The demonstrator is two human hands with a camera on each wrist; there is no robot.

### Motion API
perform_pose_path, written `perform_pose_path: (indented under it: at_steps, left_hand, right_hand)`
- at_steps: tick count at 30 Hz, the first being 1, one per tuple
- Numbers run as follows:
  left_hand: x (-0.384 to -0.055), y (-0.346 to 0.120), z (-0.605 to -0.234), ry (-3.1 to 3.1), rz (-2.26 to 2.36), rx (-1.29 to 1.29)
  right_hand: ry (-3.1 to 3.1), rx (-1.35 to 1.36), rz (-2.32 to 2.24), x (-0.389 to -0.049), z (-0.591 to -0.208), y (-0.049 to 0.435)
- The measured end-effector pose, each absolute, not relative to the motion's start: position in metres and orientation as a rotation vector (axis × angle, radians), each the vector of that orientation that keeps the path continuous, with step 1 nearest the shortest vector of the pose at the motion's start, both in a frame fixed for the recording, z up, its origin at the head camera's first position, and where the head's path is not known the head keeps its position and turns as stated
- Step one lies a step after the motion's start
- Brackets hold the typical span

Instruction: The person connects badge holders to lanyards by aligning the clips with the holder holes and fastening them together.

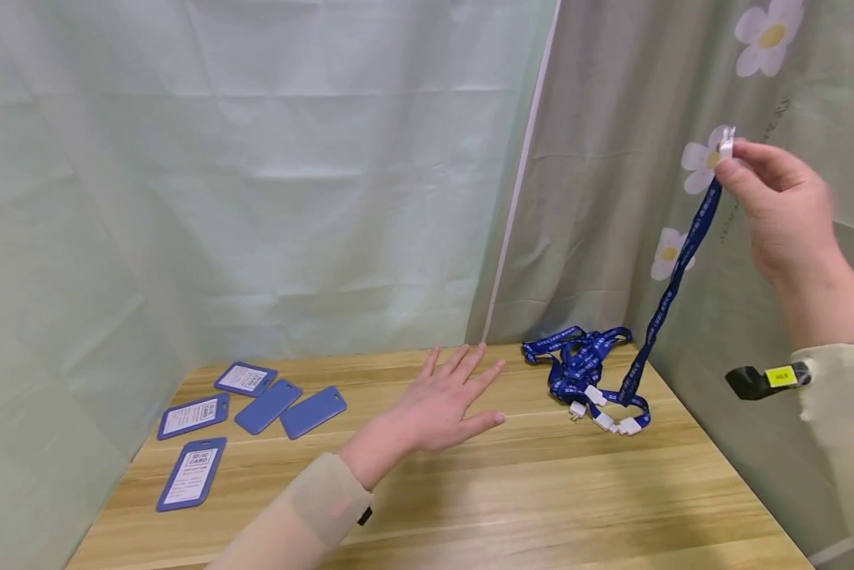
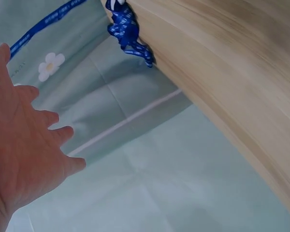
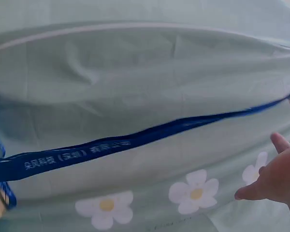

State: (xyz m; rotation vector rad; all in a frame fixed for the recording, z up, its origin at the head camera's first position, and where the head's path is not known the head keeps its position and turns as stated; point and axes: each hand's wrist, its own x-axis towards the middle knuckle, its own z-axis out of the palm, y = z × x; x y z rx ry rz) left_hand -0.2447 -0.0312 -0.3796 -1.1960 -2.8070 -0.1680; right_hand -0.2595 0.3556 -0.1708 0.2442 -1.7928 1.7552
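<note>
Raised at the right, my right hand pinches the white clip of a dark blue lanyard between thumb and fingers. The strap slants down to a pile of blue lanyards with white clips at the table's back right. Pale printed lettering shows on the strap in the right wrist view. My left hand is over the middle of the table with fingers spread, holding nothing. In the left wrist view, that hand appears apart from the lanyard pile.
Several blue ID card holders lie on the wooden table at the left, some showing a white printed insert, such as the nearest card holder. A pale green curtain hangs behind, with daisy prints on the right side.
</note>
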Motion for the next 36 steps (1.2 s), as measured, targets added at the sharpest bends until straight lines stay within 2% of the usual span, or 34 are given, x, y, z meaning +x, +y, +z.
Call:
perform_pose_path:
  at_steps: [4,9,15,20,36]
  left_hand:
    - [-0.245,-0.048,-0.388,-2.806,-0.165,-1.176]
    - [-0.243,-0.077,-0.4,-2.827,-0.148,-1.136]
    - [-0.237,-0.11,-0.414,-2.904,-0.162,-1.049]
    - [-0.233,-0.129,-0.426,-2.922,-0.174,-1.008]
    - [-0.224,-0.166,-0.471,-2.99,-0.247,-0.921]
  right_hand:
    - [-2.338,0.174,1.273,-0.253,-0.193,0.359]
    - [-2.615,0.361,0.903,-0.254,-0.241,0.349]
    - [-2.664,0.554,0.896,-0.26,-0.309,0.319]
    - [-2.732,0.601,0.853,-0.269,-0.354,0.291]
    - [-2.84,0.716,0.618,-0.296,-0.471,0.196]
